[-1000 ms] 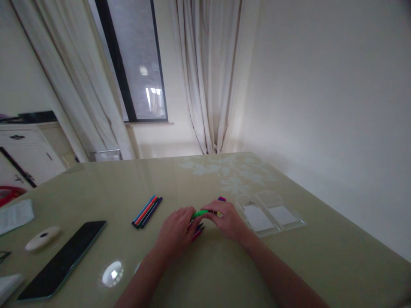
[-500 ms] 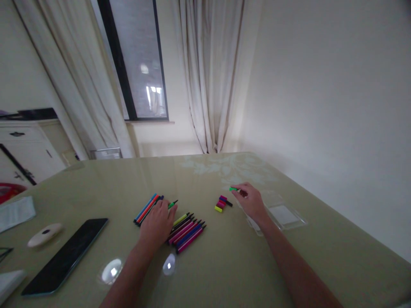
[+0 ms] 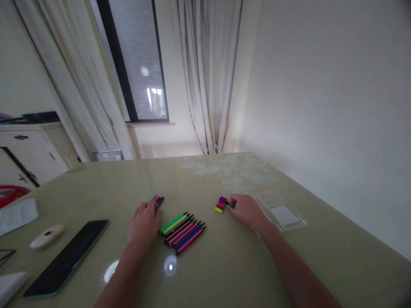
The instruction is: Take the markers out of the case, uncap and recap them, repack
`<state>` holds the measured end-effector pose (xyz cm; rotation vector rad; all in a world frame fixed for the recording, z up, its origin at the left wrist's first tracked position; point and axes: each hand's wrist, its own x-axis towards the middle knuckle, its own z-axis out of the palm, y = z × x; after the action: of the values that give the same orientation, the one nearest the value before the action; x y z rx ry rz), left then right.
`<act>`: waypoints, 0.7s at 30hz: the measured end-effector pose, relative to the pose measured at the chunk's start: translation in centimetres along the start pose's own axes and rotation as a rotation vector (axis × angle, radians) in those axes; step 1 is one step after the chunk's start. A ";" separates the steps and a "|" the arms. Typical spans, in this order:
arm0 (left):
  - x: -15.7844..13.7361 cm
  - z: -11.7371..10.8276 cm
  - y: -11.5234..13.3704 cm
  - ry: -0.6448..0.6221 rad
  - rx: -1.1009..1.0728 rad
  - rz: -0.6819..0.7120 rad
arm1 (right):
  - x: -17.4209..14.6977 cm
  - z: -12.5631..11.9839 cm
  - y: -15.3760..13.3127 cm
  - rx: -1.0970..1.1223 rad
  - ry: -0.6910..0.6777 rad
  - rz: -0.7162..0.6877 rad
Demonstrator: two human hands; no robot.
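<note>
My left hand (image 3: 144, 222) rests over a few capped markers (image 3: 157, 199) on the table, fingers bent around a dark marker and hiding most of the group. To its right lies a slanted row of uncapped markers (image 3: 184, 231), green, yellow, black, pink, blue and magenta, tips pointing away to the upper right. My right hand (image 3: 247, 209) pinches a green cap (image 3: 227, 206) between thumb and fingers, at the right side of a small cluster of loose caps (image 3: 221, 204) in magenta, blue and yellow.
A clear plastic case (image 3: 284, 216) lies open beyond my right wrist. On the left are a black tablet (image 3: 67, 259), a white oval object (image 3: 47, 236) and a folded pale cloth or paper (image 3: 19, 217). A wall borders the table's right edge.
The green uncapped marker left my left hand and lies at the near-left end of the row. My left hand shifted left onto the capped markers. My right hand lowered the green cap to the caps.
</note>
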<state>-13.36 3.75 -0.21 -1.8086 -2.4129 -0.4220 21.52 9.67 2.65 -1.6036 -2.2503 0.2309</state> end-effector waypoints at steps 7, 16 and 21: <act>-0.1 -0.2 -0.3 -0.062 0.029 -0.046 | 0.0 0.6 -0.1 -0.097 0.023 0.016; -0.3 -0.3 2.1 0.021 -0.154 0.216 | 0.2 0.7 -1.6 0.056 0.137 -0.051; -2.4 -0.4 6.6 -0.042 -0.407 0.461 | -0.8 1.6 -5.1 0.546 0.115 -0.279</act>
<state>-6.44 3.10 0.67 -2.4708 -1.9344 -0.8726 16.63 7.33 2.80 -0.9863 -2.0527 0.5987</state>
